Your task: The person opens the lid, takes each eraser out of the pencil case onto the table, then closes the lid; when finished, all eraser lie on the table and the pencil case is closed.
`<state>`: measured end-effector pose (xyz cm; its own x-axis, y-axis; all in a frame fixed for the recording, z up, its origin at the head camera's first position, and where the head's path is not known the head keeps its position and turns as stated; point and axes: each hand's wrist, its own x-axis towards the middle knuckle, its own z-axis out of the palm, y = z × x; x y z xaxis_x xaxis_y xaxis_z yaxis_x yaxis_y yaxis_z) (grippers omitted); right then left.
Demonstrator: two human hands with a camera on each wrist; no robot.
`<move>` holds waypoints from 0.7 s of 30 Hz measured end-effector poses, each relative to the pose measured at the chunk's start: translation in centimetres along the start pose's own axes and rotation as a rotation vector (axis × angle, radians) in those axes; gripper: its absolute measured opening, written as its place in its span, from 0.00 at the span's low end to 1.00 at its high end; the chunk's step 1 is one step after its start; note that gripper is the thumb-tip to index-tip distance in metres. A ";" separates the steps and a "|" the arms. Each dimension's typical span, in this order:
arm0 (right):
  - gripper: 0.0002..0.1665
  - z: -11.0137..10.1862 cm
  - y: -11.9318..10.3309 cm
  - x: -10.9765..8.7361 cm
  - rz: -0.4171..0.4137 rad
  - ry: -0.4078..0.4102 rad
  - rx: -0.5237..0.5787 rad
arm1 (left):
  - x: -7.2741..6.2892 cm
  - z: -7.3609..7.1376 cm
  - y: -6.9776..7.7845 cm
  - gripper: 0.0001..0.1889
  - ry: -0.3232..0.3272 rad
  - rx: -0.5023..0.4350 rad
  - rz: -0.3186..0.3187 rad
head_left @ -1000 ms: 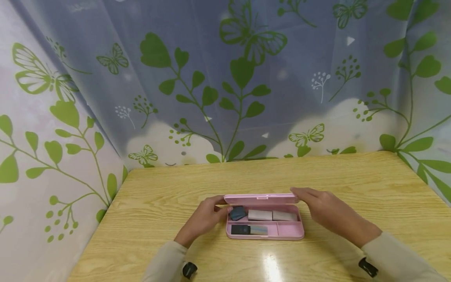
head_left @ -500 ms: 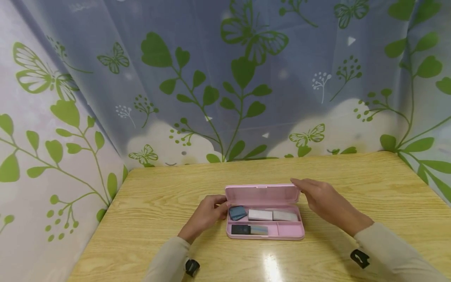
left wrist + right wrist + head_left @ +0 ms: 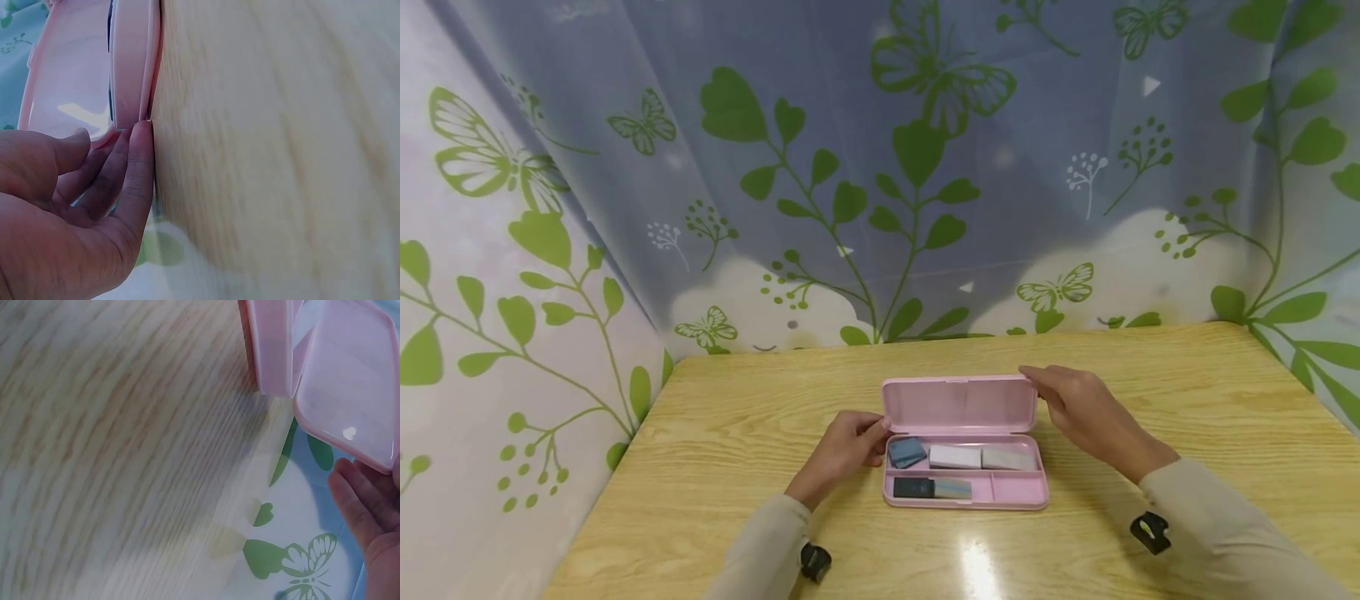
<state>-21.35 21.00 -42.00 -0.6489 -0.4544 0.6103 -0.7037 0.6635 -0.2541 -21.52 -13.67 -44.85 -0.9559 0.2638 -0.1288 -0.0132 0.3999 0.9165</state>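
A pink plastic pencil case (image 3: 1018,489) lies on the table with its hinged lid (image 3: 958,404) standing up at the back. In its rear section are a blue squarish piece (image 3: 907,452), a white block (image 3: 955,457) and a greyish-white block (image 3: 1007,458). An eraser with a black sleeve (image 3: 913,487) lies in the front left compartment. My left hand (image 3: 842,450) holds the case's left end by the hinge, thumb near the lid and fingertips against the base. The lid's upper right corner is pinched by my right hand (image 3: 1093,421), its thumb mostly cut off in the right wrist view.
The wood-grain table (image 3: 760,400) reaches back to a blue curtain (image 3: 820,208) printed with green leaves and butterflies. A similar pale curtain (image 3: 467,292) hangs along the left side. Black bands (image 3: 1150,532) are worn at both sleeves.
The lid has swung up and back from nearly level to upright, raised by my right hand at its corner. More of the contents shows. My left hand has shifted slightly backward at the case's left end.
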 end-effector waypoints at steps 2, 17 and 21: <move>0.19 0.0 0.0 0.0 0.024 -0.008 0.007 | 0.1 0.0 0.0 0.16 0.005 -0.008 -0.016; 0.15 -0.7 0.2 -1.7 0.072 0.045 0.011 | 0.4 0.1 0.1 0.15 0.038 -0.040 -0.076; 0.14 -0.8 0.2 -2.1 0.072 0.041 0.035 | 0.3 0.2 0.1 0.15 0.046 -0.046 -0.079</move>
<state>-19.89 22.54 -42.69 -0.6862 -0.3816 0.6193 -0.6659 0.6720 -0.3239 -21.76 -13.36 -44.84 -0.9639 0.1921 -0.1845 -0.1012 0.3763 0.9209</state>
